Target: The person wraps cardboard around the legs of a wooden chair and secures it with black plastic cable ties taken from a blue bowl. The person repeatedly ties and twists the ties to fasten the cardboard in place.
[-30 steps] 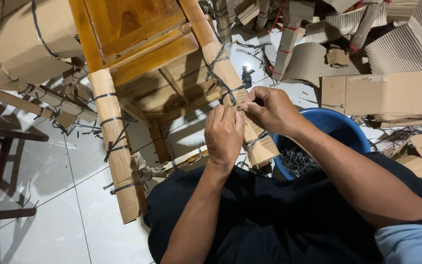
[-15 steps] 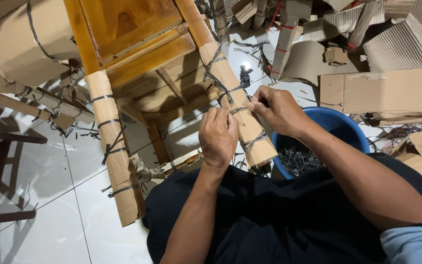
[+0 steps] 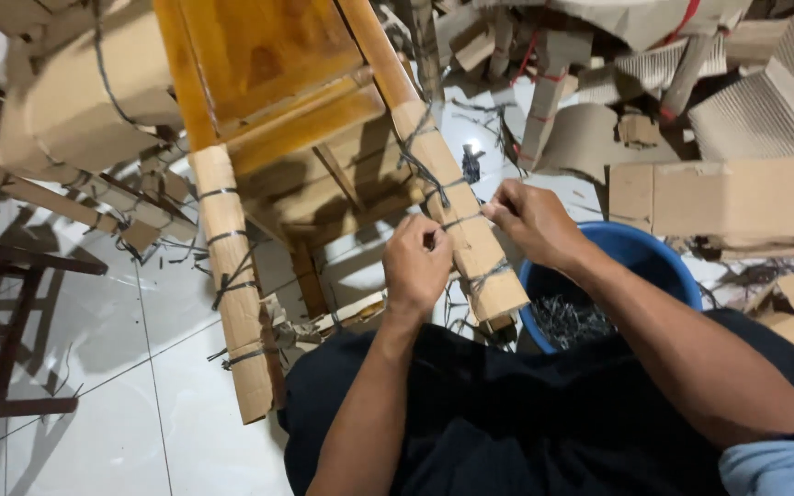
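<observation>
**Tying cardboard onto a chair leg**

An upturned varnished wooden chair [image 3: 259, 83] is leaning over the white tiled floor [image 3: 94, 367], and 2 of its legs are already sleeved in brown corrugated cardboard. The person is sitting right up against it, working on the nearer cardboard-wrapped chair leg [image 3: 470, 239], which is slanting down toward their lap and is crossed by several bands of thin grey binding string [image 3: 463, 220]. The other wrapped leg [image 3: 232, 276], to the left, is carrying its own bands already.

A heap of loose cardboard scraps and boxes [image 3: 719, 193] is lying behind, and a round blue plastic tub [image 3: 636, 253] holding dark cut strands is sitting just beside the person's right forearm.

The left hand [image 3: 417, 266] is closing in a fist against the left face of the leg, pinching the string. The right hand [image 3: 535, 220] is gripping the leg's right edge, fingers curled on the same band.

To me this looks like the tightening step on a middle band. I judge the next move is calling for steady tension from both hands while the ends are being knotted, or the wrap may slacken.
</observation>
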